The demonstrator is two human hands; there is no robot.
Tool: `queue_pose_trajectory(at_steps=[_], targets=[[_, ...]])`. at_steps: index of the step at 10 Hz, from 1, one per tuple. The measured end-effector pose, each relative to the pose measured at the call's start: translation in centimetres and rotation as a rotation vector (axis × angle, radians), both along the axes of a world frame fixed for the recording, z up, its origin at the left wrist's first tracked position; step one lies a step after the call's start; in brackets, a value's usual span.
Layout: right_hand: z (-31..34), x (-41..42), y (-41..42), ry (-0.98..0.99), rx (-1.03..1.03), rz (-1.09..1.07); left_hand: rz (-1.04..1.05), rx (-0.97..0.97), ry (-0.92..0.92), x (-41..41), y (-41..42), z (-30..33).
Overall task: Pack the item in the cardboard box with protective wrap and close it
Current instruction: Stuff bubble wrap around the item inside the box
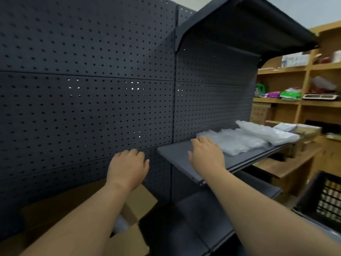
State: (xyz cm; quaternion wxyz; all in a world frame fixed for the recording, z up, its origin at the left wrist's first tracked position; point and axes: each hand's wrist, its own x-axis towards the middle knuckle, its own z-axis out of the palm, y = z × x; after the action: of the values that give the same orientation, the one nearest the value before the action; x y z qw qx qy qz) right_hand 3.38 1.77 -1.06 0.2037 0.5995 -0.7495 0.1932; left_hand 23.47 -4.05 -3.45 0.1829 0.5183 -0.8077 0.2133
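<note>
While the cardboard box (103, 215) is sitting open at seven o'clock, the left hand (127, 167) is hovering loose-fingered, holding nothing. The right hand (206, 154) is resting spread and empty on the dark shelf (177, 156), reaching toward two piles of protective wrap (238, 143) at three o'clock: probably light, soft and slippery, best pinched at an edge.

I log a pegboard (88, 93) and shelf (177, 156) of dark matt perforated metal. Protective wrap (238, 143): clear, glossy, crinkled plastic. Cardboard box (129, 239): plain brown matt card; far shelving (287, 102): pale wood.
</note>
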Motion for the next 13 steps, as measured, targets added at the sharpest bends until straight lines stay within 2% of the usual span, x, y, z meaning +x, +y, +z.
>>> queue_pose_trajectory(at_steps=[2, 4, 6, 12, 13], targets=[[0.5, -10.7, -1.5, -0.021, 0.065, -0.051, 0.013, 0.008, 0.037, -9.4, -1.3, 1.2], [-0.2, -17.0, -4.3, -0.038, 0.108, -0.044, 0.063, 0.015, 0.033, -15.8, -2.0, 1.3], [-1.4, -18.8, -7.4, -0.064, 0.244, -0.010, 0.110, 0.040, 0.018, -18.2, -3.0, 1.0], [-2.5, -21.2, -13.8, -0.234, 0.518, -0.219, 0.128, 0.066, 0.010, -19.3, -7.8, 0.4], [-2.3, -21.2, -13.9, -0.181, 0.533, -0.212, 0.138, 0.071, 0.021, -18.8, -8.0, 0.0]])
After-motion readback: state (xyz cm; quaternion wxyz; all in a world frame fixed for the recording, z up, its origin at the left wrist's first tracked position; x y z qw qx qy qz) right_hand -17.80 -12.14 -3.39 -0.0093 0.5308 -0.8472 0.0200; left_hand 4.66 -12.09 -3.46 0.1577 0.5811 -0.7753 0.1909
